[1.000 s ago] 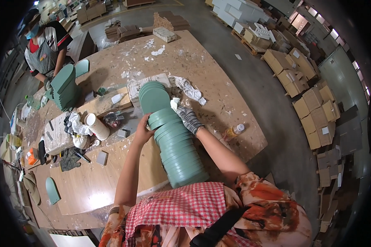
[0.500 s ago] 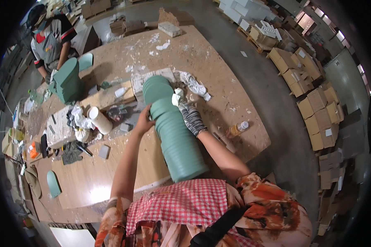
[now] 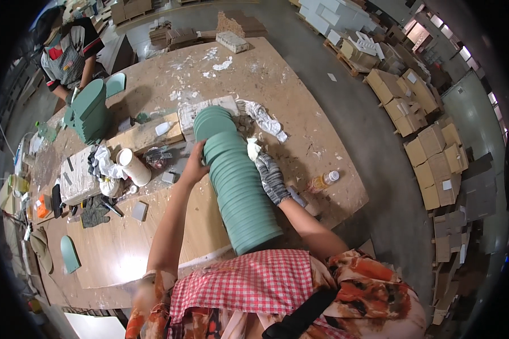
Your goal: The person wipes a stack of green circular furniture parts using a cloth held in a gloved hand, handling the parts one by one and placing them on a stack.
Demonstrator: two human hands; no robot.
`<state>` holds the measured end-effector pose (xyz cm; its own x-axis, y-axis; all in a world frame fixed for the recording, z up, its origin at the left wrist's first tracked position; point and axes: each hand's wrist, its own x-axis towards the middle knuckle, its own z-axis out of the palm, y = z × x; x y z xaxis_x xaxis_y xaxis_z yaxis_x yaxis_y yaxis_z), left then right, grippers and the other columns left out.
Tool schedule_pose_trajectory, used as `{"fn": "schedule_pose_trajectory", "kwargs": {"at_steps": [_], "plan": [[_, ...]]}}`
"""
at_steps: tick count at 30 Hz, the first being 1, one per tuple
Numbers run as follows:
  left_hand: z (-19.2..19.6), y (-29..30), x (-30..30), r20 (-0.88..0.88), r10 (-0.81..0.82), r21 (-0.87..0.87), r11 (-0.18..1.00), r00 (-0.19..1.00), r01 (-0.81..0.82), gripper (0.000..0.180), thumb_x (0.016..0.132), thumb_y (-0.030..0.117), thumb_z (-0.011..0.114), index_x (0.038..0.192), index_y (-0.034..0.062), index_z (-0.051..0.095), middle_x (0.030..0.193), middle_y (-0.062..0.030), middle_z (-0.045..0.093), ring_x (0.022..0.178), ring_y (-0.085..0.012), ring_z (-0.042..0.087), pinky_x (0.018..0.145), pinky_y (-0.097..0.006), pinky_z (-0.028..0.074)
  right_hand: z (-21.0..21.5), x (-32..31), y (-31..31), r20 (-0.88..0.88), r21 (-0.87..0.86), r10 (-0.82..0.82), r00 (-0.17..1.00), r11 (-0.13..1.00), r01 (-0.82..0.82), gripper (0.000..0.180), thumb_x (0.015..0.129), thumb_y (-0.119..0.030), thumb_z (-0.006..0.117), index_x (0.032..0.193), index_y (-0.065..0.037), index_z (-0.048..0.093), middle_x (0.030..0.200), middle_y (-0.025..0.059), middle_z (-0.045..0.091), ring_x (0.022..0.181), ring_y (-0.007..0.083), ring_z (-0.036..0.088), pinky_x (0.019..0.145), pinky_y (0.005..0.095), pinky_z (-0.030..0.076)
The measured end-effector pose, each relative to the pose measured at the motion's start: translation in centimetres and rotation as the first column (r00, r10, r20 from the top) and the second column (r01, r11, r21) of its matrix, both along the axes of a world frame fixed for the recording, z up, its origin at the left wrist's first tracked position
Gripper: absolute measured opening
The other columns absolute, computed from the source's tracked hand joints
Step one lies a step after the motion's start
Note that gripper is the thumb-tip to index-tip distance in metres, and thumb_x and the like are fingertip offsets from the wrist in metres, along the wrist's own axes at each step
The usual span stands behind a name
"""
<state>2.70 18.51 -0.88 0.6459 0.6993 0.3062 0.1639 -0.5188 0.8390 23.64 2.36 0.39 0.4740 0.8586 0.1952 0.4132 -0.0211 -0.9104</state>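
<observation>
A long stack of green rounded-end boards (image 3: 242,195) leans in overlapping layers from near my body toward the middle of the table. Its far end shows several boards (image 3: 215,121) fanned out beside a white-smeared block. My bare left hand (image 3: 194,164) grips the stack's left edge, thumb and fingers around the side of the boards. On the other side, my right hand (image 3: 272,179), in a grey striped knit glove, is closed on a crumpled white cloth (image 3: 254,149). The cloth is beside the right edge of the boards. My right fingertips are partly hidden by it.
Right of the stack stands a bottle of amber liquid (image 3: 323,179). To the left are a white cup-like roll (image 3: 134,167), a dark glove (image 3: 95,212) and a grey block (image 3: 139,211). Across the table a co-worker (image 3: 70,56) handles another green stack (image 3: 90,113).
My right hand with the cloth has moved slightly right and nearer to me, away from the top of the boards to their edge. My left hand stays on the stack's left side.
</observation>
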Motion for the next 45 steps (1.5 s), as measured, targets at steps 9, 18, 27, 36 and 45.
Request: {"fn": "schedule_pose_trajectory", "kwargs": {"at_steps": [9, 18, 27, 36, 45], "plan": [[4.0, -3.8, -0.1, -0.029, -0.015, 0.06, 0.998, 0.999, 0.017, 0.07, 0.061, 0.004, 0.076, 0.124, 0.0093, 0.047, 0.117, -0.0128, 0.049, 0.11, -0.0342, 0.048, 0.091, -0.038, 0.043, 0.8, 0.9, -3.1, -0.367, 0.145, 0.011, 0.93, 0.988, 0.045, 0.031, 0.096, -0.017, 0.046, 0.118, 0.003, 0.053, 0.115, 0.0118, 0.058, 0.105, 0.019, 0.053, 0.096, 0.0307, 0.04], [6.2, -4.3, -0.4, -0.158, -0.044, 0.179, 0.981, 0.986, 0.072, 0.077, 0.062, 0.007, 0.076, 0.131, 0.0088, 0.042, 0.12, -0.0143, 0.05, 0.114, -0.0315, 0.049, 0.095, -0.038, 0.042, -0.5, 0.7, -3.0, -0.221, 0.16, 0.005, 0.975, 0.987, 0.031, 0.032, 0.095, -0.017, 0.048, 0.121, 0.002, 0.05, 0.118, 0.0133, 0.055, 0.108, 0.0203, 0.051, 0.097, 0.0316, 0.039], [1.7, -3.1, 0.4, -0.006, 0.13, -0.018, 0.991, 0.992, -0.13, 0.08, 0.065, 0.013, 0.081, 0.133, 0.0067, 0.04, 0.124, -0.017, 0.049, 0.116, -0.0316, 0.048, 0.096, -0.038, 0.041, 2.0, -0.7, -3.5, -0.257, 0.129, 0.011, 0.966, 0.991, 0.023, 0.03, 0.096, -0.017, 0.046, 0.12, 0.001, 0.05, 0.115, 0.0146, 0.056, 0.104, 0.0226, 0.052, 0.094, 0.0335, 0.04], [2.7, -3.5, 4.4, -0.195, 0.431, -0.181, 0.867, 0.881, -0.465, 0.099, 0.058, 0.014, 0.086, 0.139, 0.0105, 0.029, 0.122, -0.0222, 0.044, 0.114, -0.038, 0.047, 0.096, -0.043, 0.042, 0.2, 0.5, -3.4, 0.038, 0.128, 0.009, 0.999, 0.992, -0.014, 0.027, 0.095, -0.019, 0.048, 0.115, -0.001, 0.053, 0.107, 0.0173, 0.059, 0.097, 0.0285, 0.057, 0.089, 0.0355, 0.044], [3.7, -4.7, 4.9, -0.152, 0.559, -0.183, 0.795, 0.815, -0.579, 0.101, 0.05, 0.011, 0.089, 0.136, 0.0082, 0.034, 0.123, -0.0214, 0.043, 0.111, -0.0381, 0.049, 0.095, -0.042, 0.043, 4.8, 3.8, -0.3, -0.085, -0.134, 0.355, 0.931, 0.922, -0.363, 0.029, 0.092, -0.016, 0.05, 0.116, 0.0, 0.057, 0.105, 0.0152, 0.063, 0.098, 0.027, 0.06, 0.087, 0.034, 0.047]]}}
